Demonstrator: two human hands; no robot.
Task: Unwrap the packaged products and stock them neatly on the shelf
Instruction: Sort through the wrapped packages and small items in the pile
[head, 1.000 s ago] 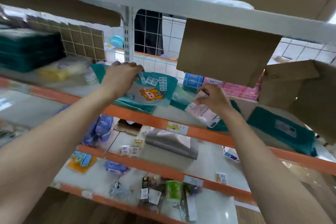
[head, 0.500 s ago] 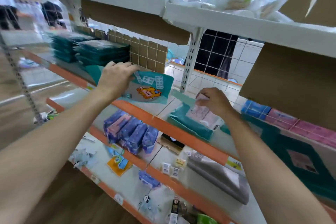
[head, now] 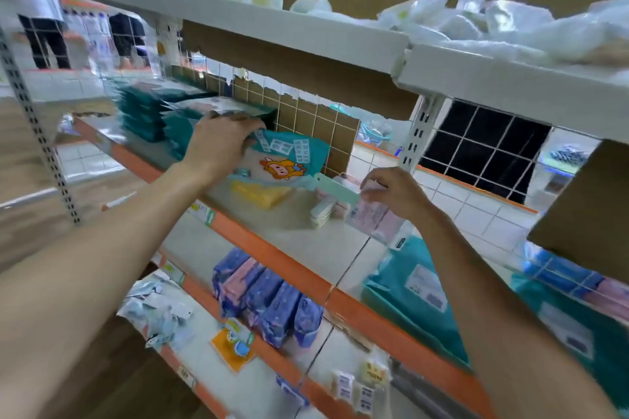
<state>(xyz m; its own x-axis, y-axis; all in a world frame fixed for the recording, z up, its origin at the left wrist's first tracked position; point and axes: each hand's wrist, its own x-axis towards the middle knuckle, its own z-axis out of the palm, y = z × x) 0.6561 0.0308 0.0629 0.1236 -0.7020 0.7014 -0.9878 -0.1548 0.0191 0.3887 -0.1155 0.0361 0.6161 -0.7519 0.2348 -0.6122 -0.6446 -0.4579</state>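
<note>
Stocking step in hand, as judged from the hands' positions: your left hand (head: 221, 143) grasps the teal pack (head: 289, 160) printed with a cartoon figure, fingers curled over its upper left corner, and holds it tilted above the middle shelf (head: 323, 248), toward the rear edge and left of centre. The pack hangs over a yellow pack (head: 258, 196) lying flat on the shelf, and sits just beside the stack of teal packs (head: 143, 112) at the left rear corner. Your right hand (head: 394, 192) pinches a pink packet (head: 371, 219) in clear film between thumb and fingers, low over the shelf near mid-depth, just beside a small pile of flat packets (head: 325, 211). Further teal packs (head: 412, 289) lie along the front edge to the right. Whether any outer wrap remains on either held item cannot be told; the view is blurred. Assessment: placement is under way, not complete, and neither item rests on the shelf. The next move calls for carrying the teal pack left onto its matching stack, edges squared to the packs beneath, then letting go only once it lies flat. The pink packet wants its own spot, probably by the small pile; confirm the match before setting it down. Risk noted: the tilted pack may drag the yellow pack out of line
</note>
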